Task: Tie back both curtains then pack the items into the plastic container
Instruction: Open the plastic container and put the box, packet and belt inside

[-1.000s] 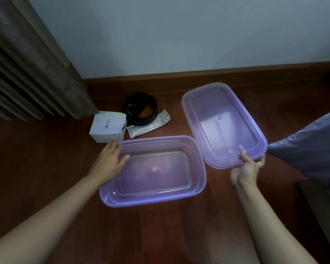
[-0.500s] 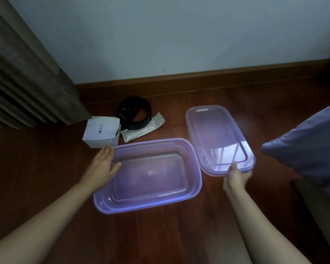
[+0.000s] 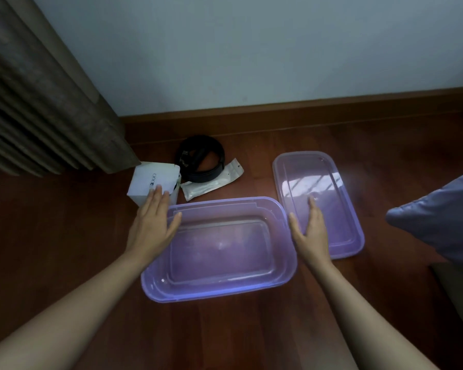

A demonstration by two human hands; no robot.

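Grip: your left hand (image 3: 155,225) and right hand (image 3: 312,233) are both flat with straight fingers, holding nothing.
Left hand: over the plastic container's (image 3: 219,287) 10 o'clock corner, fingertips at the white box (image 3: 150,177); contact unclear.
Right hand: palm down on the lid's (image 3: 340,188) near-left edge.
Container: open on the floor before you, long axis 9 to 3.
Lid: just beside it at 3 o'clock, lying flat, long axis 11 to 5.
Beyond, 12 o'clock: white pouch (image 3: 211,182), then coiled black belt (image 3: 217,161).
Around: curtain (image 3: 51,116) at 10, blue cushion (image 3: 439,217) at 3.

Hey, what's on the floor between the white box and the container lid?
A white plastic packet lies there, the coiled black belt just behind it; head view shows it.
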